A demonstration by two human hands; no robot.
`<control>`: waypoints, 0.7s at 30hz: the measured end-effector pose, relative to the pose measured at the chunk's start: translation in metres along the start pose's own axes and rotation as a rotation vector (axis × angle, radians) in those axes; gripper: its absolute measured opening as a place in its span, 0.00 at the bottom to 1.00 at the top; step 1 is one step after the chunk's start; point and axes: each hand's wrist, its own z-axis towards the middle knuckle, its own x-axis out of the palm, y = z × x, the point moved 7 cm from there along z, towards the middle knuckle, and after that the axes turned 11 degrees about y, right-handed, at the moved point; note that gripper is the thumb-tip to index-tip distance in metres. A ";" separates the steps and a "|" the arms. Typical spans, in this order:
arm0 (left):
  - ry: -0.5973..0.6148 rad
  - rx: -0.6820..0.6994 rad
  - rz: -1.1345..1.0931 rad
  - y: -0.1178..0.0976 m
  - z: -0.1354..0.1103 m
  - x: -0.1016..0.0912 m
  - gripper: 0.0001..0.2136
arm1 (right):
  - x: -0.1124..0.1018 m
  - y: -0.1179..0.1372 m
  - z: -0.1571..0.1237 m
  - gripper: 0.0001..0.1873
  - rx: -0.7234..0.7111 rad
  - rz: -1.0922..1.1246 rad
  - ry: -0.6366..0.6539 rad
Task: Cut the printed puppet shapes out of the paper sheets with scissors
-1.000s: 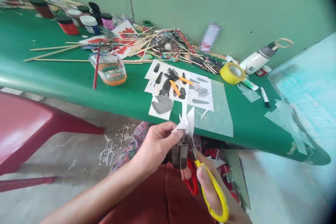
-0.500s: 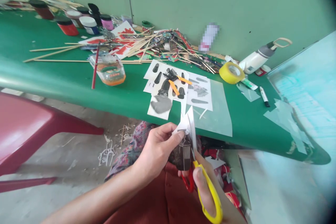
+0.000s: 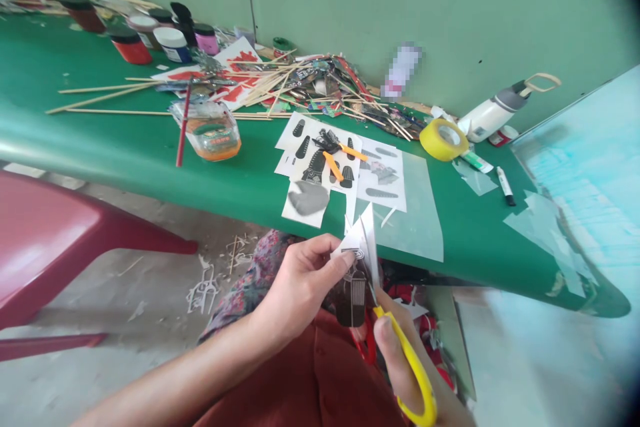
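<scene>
Between thumb and fingers, my left hand [image 3: 305,277] pinches a piece of white paper [image 3: 351,300] printed with a dark figure. My right hand [image 3: 400,347] grips scissors [image 3: 407,360] with one yellow and one red handle loop, the thumb through the yellow one. The blades point away from me along the paper's right side; how far they are apart is hard to tell. Just beyond, on the table, lie printed sheets [image 3: 295,203] with dark and grey shapes. On them rests a black tool with orange handles [image 3: 333,163].
The green table [image 3: 125,153] carries paint jars [image 3: 131,47], thin wooden sticks [image 3: 120,112], a plastic container [image 3: 213,137], yellow tape [image 3: 444,139] and a white bottle [image 3: 493,113]. A red plastic chair [image 3: 75,233] stands at left, with paper scraps [image 3: 204,290] on the floor.
The scissors and my right hand have shifted slightly right and the handle loops have swung outward a little. My left hand keeps its pinch on the paper.
</scene>
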 end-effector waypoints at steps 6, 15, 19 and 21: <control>-0.015 -0.031 0.015 0.001 0.000 -0.002 0.12 | 0.003 -0.002 0.002 0.23 -0.018 0.003 0.018; -0.002 -0.029 -0.027 0.003 0.000 -0.001 0.12 | 0.000 0.017 0.006 0.24 -0.064 -0.005 -0.041; -0.014 -0.033 -0.011 0.004 0.000 -0.002 0.12 | 0.004 0.027 0.013 0.26 -0.131 0.067 -0.031; -0.022 -0.033 0.010 0.004 0.001 -0.002 0.13 | 0.006 0.027 0.016 0.25 -0.151 0.101 -0.021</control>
